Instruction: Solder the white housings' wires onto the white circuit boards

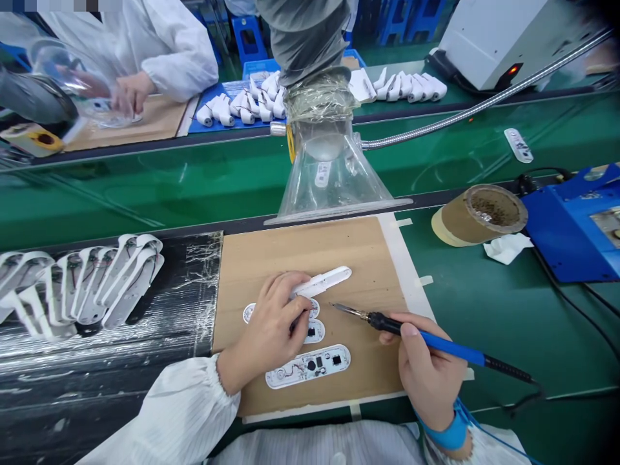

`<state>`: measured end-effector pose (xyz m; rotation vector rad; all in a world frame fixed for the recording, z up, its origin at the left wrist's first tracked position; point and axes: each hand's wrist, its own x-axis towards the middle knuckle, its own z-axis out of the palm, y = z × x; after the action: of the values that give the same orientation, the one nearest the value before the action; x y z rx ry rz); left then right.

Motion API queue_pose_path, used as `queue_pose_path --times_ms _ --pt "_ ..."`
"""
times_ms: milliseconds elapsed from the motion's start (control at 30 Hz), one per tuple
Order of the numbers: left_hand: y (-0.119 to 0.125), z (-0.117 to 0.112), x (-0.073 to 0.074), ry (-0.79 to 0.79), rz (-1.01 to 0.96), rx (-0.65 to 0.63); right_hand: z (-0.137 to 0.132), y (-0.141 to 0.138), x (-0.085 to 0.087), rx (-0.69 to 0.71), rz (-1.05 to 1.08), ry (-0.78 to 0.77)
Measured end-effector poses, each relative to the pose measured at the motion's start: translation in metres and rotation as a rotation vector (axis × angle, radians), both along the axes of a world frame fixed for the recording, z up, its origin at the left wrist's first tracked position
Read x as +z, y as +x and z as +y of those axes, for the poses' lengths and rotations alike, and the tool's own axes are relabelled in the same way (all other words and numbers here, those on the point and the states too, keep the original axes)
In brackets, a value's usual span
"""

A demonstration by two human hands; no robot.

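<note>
Currently | left hand: grip unclear | right hand: pinching soldering iron across cardboard edge

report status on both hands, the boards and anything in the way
Right hand gripping iron, clear of boards. Left hand over two boards, partly hiding them; grip unclear. Front board uncovered.

Soldering iron reads blue at the handle, black at the grip, metallic grey toward the tip. Front circuit board: white, marked with black components. Cardboard is plain tan; bench, green. Wristband and solder station are blue. Left sleeve: white, finely striped. Stacked casings: white.
</note>
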<state>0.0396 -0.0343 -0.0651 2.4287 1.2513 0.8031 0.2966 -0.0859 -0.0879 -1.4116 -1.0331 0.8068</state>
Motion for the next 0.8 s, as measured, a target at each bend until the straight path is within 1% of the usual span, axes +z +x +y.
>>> queue_pose_path --times_ms 167,333,500,800 --pt "0.001 -0.001 -0.001 -0.011 0.039 0.025 -0.002 -0.002 0.001 0.018 -0.001 0.006" --pt "0.002 -0.001 -0.002 0.012 0.054 0.043 -0.001 -0.005 0.003 0.044 -0.011 0.002" --pt "0.003 -0.001 -0.002 0.033 0.070 0.037 0.001 -0.012 0.006 0.059 -0.014 0.005" --pt "0.003 -0.003 -0.005 0.018 0.066 0.058 0.003 -0.019 0.004 0.092 -0.030 -0.008"
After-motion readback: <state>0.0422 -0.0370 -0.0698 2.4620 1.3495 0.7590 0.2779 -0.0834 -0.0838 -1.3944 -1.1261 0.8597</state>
